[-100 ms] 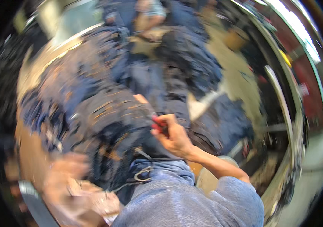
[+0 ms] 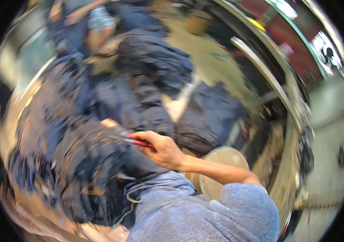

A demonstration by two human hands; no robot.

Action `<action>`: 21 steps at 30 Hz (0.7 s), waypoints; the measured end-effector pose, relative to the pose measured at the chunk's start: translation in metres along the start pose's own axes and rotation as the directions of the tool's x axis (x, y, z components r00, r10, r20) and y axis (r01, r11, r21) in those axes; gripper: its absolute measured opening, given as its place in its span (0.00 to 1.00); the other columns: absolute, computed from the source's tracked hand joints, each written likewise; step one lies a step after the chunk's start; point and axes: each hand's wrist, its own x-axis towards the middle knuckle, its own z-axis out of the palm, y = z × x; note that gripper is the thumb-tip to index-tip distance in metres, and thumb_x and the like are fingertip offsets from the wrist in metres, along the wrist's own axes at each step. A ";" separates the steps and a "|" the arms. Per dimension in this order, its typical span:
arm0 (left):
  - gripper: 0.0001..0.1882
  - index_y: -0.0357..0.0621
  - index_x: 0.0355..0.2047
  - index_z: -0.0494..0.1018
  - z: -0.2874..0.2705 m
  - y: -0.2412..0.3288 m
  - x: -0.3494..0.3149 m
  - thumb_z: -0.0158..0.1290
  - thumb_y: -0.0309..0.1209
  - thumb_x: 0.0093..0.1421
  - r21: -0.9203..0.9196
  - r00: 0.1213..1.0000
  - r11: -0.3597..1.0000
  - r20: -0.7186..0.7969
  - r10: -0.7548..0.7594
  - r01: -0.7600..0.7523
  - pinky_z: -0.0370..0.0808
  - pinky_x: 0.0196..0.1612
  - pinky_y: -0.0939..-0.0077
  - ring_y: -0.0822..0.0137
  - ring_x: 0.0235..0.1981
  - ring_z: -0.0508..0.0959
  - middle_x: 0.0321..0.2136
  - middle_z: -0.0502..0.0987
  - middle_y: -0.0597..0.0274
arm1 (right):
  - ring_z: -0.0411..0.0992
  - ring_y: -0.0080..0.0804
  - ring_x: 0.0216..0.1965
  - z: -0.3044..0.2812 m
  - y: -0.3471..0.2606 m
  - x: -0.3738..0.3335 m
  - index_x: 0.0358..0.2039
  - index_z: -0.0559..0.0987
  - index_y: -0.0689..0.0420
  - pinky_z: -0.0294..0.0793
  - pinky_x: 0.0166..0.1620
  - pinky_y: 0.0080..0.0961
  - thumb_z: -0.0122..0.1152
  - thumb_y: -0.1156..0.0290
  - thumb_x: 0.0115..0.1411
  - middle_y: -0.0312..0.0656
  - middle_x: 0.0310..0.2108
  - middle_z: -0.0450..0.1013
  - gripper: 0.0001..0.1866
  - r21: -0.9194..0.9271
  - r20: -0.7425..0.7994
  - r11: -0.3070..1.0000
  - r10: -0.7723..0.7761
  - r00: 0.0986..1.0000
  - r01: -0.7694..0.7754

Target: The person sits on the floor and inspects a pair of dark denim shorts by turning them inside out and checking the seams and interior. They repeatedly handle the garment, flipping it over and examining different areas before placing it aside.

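Note:
My right hand [image 2: 164,150] is closed around a pair of red-handled scissors [image 2: 141,142], its metal blades pointing left over the dark garments. Just below the blades lies a heaped stack of dark blue denim garments [image 2: 87,161] with orange stitching, spread across my lap. A small orange-tan piece [image 2: 108,122] shows at the stack's far edge, and I cannot make out what it is. At the lower left rim my left hand [image 2: 10,199] is a skin-coloured smear beside the stack. Its fingers cannot be read.
More denim piles [image 2: 151,60] lie ahead. Another person's hand [image 2: 75,17] shows at the upper left. A round stool-like top [image 2: 230,161] is under my right forearm. A brown bucket [image 2: 198,22] stands far off, and a long metal rail [image 2: 260,70] runs along the right.
The whole scene has shifted left and tilted as the view turned. My left hand has moved from beside the stack to the lower left rim. My right hand still holds the scissors.

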 end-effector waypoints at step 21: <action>0.42 0.36 0.75 0.67 0.041 -0.050 0.007 0.69 0.37 0.64 0.144 0.621 0.990 0.775 -0.119 0.010 0.63 0.79 0.52 0.40 0.76 0.69 0.75 0.70 0.41 | 0.77 0.70 0.57 -0.445 -0.010 -0.519 0.57 0.80 0.58 0.78 0.57 0.62 0.44 0.40 0.81 0.66 0.57 0.76 0.33 -0.181 -0.946 -0.473 0.324 0.021 -0.862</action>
